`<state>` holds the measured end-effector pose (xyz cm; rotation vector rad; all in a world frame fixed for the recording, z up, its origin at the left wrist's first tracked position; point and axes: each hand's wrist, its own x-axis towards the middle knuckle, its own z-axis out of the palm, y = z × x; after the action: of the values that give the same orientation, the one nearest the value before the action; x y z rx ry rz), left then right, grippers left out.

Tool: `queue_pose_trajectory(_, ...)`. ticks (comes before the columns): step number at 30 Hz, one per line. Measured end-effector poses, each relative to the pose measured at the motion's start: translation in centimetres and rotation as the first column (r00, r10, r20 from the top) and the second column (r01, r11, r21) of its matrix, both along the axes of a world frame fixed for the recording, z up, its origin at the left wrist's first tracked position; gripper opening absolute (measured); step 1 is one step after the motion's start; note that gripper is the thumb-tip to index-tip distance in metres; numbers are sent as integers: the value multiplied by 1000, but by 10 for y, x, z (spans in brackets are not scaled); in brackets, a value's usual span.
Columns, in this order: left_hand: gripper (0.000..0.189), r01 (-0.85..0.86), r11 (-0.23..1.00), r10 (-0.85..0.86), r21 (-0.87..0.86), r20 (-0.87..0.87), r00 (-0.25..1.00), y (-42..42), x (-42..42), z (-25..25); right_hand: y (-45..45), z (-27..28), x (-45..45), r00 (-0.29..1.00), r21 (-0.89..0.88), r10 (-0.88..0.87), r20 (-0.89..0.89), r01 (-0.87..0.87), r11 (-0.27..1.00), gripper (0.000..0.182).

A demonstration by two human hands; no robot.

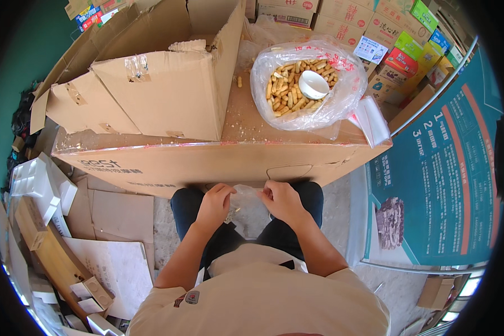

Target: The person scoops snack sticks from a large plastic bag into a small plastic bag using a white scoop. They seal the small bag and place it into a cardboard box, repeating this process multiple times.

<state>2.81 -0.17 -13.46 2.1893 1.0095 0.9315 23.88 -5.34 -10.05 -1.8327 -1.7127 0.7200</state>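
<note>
Between my knees I hold a clear plastic bag by its edges; what is inside it is hard to make out. My left hand pinches one side between thumb and fingers. The opposite side is pinched by my right hand. Before me, on a large cardboard box, a big clear plastic bag lies open, full of golden stick-shaped snacks. A white bowl rests tilted on the snacks. Beside that bag, a stack of flat clear bags hangs over the box's right corner.
A tall open carton stands on the box's left half, with crumbs around it. Printed cartons are stacked behind. To the right leans a teal printed board. White foam pieces and flattened cardboard lie at left.
</note>
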Motion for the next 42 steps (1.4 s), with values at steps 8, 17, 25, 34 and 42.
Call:
queue_pose_trajectory(8, 16, 11, 988, -5, -151, 43, 999, 1, -7, -2, 68, 102, 51, 987, 519, -80, -141, 142, 843, 11)
queue_pose_trajectory(17, 16, 57, 989, -43, -135, 104, 994, 3, -13, -1, 216, 133, 176, 654, 251, -342, 674, 233, 940, 40)
queue_pose_trajectory(25, 17, 41, 991, -25, -130, 126, 992, 9, -29, -10, 231, 128, 216, 577, -164, 12, 817, 213, 963, 27)
queue_pose_trajectory(34, 16, 41, 993, -26, -112, 129, 991, 14, -31, -9, 232, 148, 204, 962, -371, -57, 266, 157, 915, 29)
queue_pose_trajectory(42, 14, 40, 991, -22, -129, 135, 991, 7, -30, -5, 222, 158, 200, 962, -404, -235, -136, 163, 900, 34)
